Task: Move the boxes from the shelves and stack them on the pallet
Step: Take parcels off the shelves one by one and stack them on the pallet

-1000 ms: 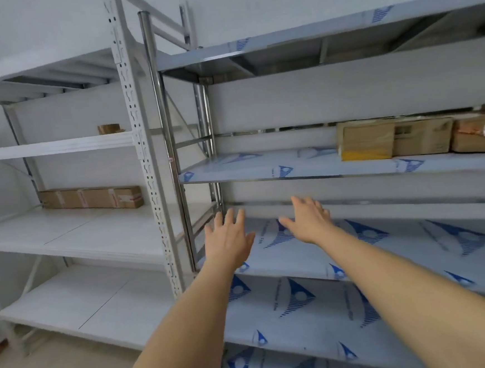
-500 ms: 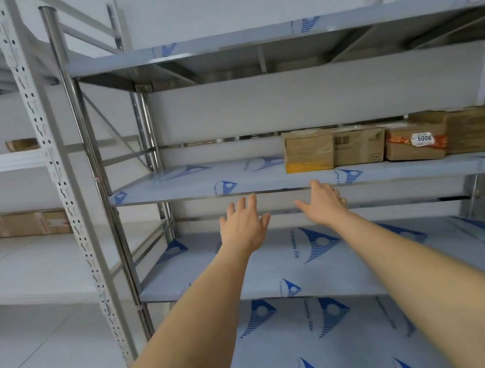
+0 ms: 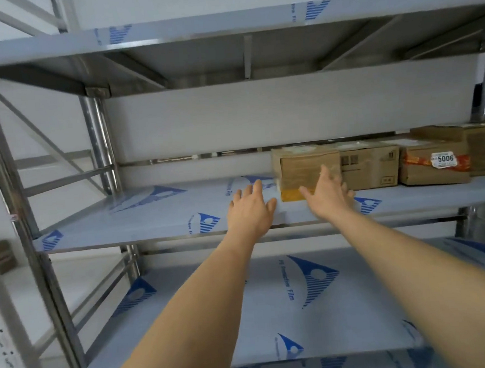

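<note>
Both hands, left (image 3: 250, 210) and right (image 3: 328, 196), reach open-fingered toward the taped box (image 3: 298, 169)

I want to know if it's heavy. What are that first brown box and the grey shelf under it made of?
The leftmost brown taped box looks like matte cardboard wrapped in glossy clear tape. The grey shelf seems to be metal, judging by its shiny steel posts, under a blue-printed protective film.

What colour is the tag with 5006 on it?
White with dark numbers, on the box's red band; the tag shows in the head view.
</note>
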